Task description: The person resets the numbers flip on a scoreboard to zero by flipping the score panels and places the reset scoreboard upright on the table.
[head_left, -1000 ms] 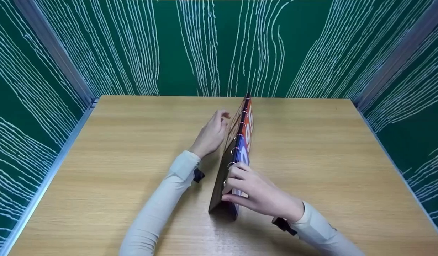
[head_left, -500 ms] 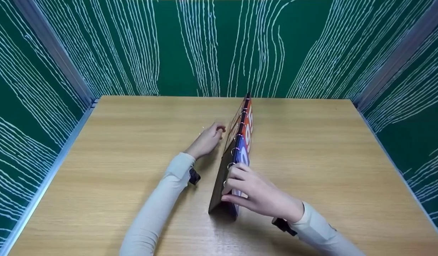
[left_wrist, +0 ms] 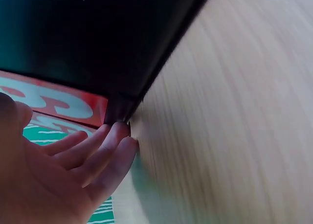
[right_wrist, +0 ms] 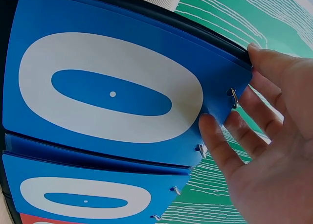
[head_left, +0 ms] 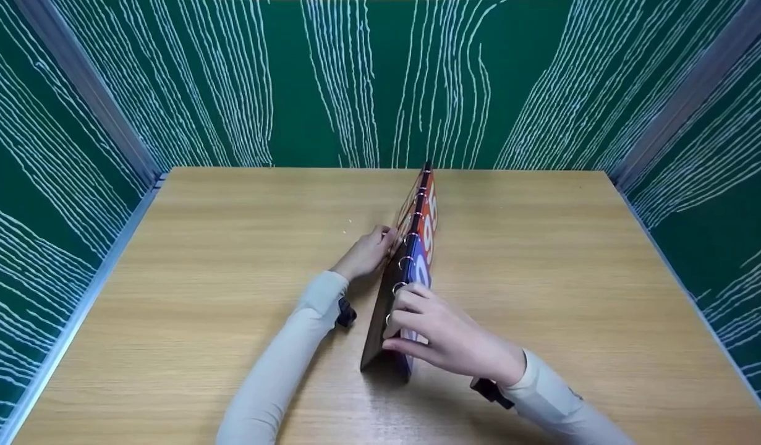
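Note:
A tabletop flip scoreboard (head_left: pixel 421 247) stands like a tent in the middle of the table, end-on to me. Metal rings along its ridge hold blue and red number cards; a big white 0 fills a blue card (right_wrist: pixel 112 94) in the right wrist view. My right hand (head_left: pixel 445 334) holds the near end of the ridge, its thumb on the black edge and fingers over the top. On the other side, my left hand (head_left: pixel 366 254) reaches to the dark panel (left_wrist: pixel 98 33). Its fingers are extended, fingertips right at the panel's edge, with red cards (left_wrist: pixel 54 100) showing beyond.
The wooden table (head_left: pixel 232 247) spreads out on both sides of the scoreboard. Green walls (head_left: pixel 392 80) with white wavy lines enclose the back and sides, joined by metal corner posts (head_left: pixel 683 93). Tiny white specks lie left of the board.
My left hand first drew back towards me from the far part of the board, then moved right to the panel. The right hand keeps its hold; the scoreboard stays standing.

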Demonstrator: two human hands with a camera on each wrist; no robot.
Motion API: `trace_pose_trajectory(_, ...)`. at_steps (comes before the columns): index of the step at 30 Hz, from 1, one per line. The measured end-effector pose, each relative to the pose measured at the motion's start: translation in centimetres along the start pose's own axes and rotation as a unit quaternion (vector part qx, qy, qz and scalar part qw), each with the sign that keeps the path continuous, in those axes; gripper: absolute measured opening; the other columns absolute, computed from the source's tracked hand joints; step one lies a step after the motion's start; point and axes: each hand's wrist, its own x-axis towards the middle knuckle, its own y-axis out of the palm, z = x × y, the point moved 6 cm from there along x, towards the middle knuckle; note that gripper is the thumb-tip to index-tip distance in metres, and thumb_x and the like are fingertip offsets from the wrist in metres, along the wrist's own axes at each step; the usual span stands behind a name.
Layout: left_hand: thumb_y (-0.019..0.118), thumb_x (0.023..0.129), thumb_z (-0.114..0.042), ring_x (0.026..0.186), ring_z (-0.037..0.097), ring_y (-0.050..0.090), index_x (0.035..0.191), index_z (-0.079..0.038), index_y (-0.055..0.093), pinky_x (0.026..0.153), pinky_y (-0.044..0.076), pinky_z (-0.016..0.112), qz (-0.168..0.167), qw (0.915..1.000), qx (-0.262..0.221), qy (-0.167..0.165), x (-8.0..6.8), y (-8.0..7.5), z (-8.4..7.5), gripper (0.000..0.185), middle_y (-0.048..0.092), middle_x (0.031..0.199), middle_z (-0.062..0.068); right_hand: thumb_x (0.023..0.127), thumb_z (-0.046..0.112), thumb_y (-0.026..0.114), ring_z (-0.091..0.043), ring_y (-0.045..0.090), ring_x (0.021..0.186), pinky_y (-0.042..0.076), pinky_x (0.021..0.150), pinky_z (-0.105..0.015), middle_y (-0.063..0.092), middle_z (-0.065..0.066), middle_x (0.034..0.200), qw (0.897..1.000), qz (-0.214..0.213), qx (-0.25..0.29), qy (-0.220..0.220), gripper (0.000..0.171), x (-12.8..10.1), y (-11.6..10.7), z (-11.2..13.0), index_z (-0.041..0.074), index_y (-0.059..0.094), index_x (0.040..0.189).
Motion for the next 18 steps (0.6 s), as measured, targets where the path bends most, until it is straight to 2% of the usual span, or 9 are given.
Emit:
trace_pose_trajectory(4,0.033,0.111,-0.038,0.105,0.027,0.064,0.136,-0.001,0.051,0.102,0.05,0.04,-0.007,0.9993,-0.035,-0.007,0.08,0.11,0.18,0.048,0.068,0.106,0.015,0.093,0.026,0.073,-0.014,0.05,0.098,0.045,0.084,-0.027,0.056,0.004,0.095,1.0,0.004,0.001,0.004,0.014,-0.02,0.09,-0.03,0.017,0.063,0.093)
trace_pose_trajectory(7,0.033,0.111,-0.038,0.087,0.018,0.061,0.136,-0.002,0.051,0.082,0.051,0.032,-0.007,0.9965,-0.077,-0.031,0.07,0.15,0.6,0.048,0.067,0.101,0.01,0.092,0.025,0.074,-0.013,0.05,0.097,0.046,0.083,-0.027,0.056,0.005,0.095,1.0,0.004,0.001,0.007,0.014,-0.02,0.12,-0.01,0.018,0.063,0.093)
trace_pose_trajectory(11,0.033,0.111,-0.037,0.07,0.011,0.052,0.137,-0.003,0.049,0.059,0.041,0.023,-0.002,0.9898,-0.13,-0.058,0.1,0.32,0.92,0.046,0.064,0.097,0.006,0.091,0.024,0.075,-0.013,0.049,0.097,0.045,0.082,-0.026,0.056,0.004,0.095,1.0,0.002,0.006,0.006,0.014,0.01,0.1,0.03,0.018,0.063,0.093)
trace_pose_trajectory(14,0.033,0.111,-0.036,0.071,0.008,0.051,0.135,-0.003,0.049,0.057,0.04,0.021,-0.007,0.9875,-0.145,-0.062,0.12,0.24,0.67,0.043,0.062,0.095,0.003,0.091,0.024,0.075,-0.013,0.049,0.095,0.043,0.081,-0.026,0.055,0.004,0.094,1.0,-0.006,0.009,0.0,0.014,0.02,0.01,0.04,0.017,0.063,0.093)
trace_pose_trajectory(18,0.032,0.111,-0.039,0.063,0.008,0.047,0.126,0.0,0.051,0.056,0.037,0.021,-0.001,0.9878,-0.144,-0.059,-0.01,0.37,0.24,0.046,0.055,0.083,-0.002,0.093,0.025,0.073,-0.013,0.049,0.095,0.043,0.081,-0.025,0.053,0.004,0.094,1.0,-0.014,0.011,-0.007,0.013,0.02,0.01,0.06,0.017,0.063,0.093)
